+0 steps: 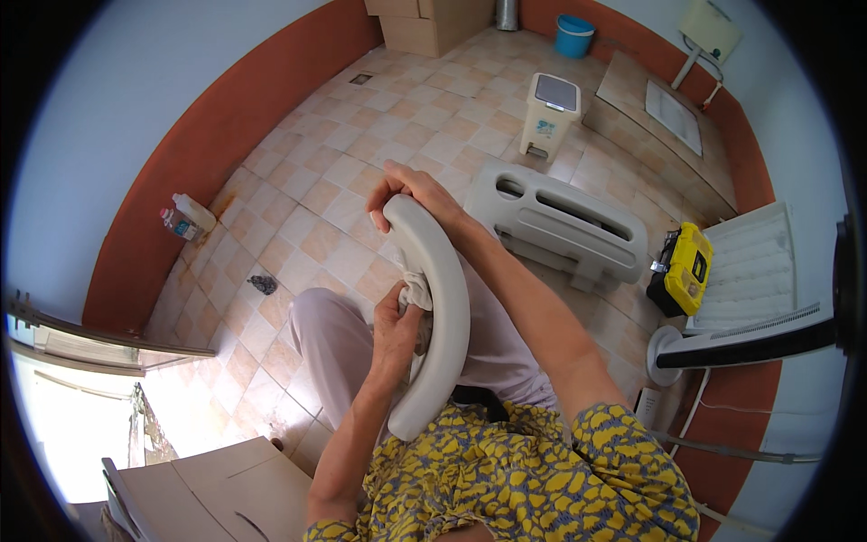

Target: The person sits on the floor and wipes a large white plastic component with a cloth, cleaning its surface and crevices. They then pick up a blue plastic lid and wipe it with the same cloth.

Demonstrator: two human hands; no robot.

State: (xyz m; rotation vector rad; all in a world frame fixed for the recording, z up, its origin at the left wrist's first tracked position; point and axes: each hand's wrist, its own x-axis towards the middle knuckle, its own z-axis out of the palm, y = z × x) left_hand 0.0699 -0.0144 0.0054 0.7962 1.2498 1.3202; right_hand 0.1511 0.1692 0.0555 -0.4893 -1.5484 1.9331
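Observation:
A curved, light grey panel (447, 298), seemingly plastic, rests upright over my lap, its edge toward me. One of my hands, my right hand (421, 193), by the arm on the picture's right, grips the panel's far upper end with fingers curled over it. My left hand (396, 328) holds a crumpled pale cloth (414, 291) against the panel's left side, about halfway along. Part of the cloth and the panel's lower left face are hidden by that hand and the rim.
A slotted grey plastic panel (576, 223) lies on the tiled floor at right, beside a yellow and black toolbox (687, 271). Farther off stand a pedal bin (552, 112) and a blue bucket (574, 37). Plastic bottles (193, 211) are by the left wall; a cardboard box (237, 494) is near left.

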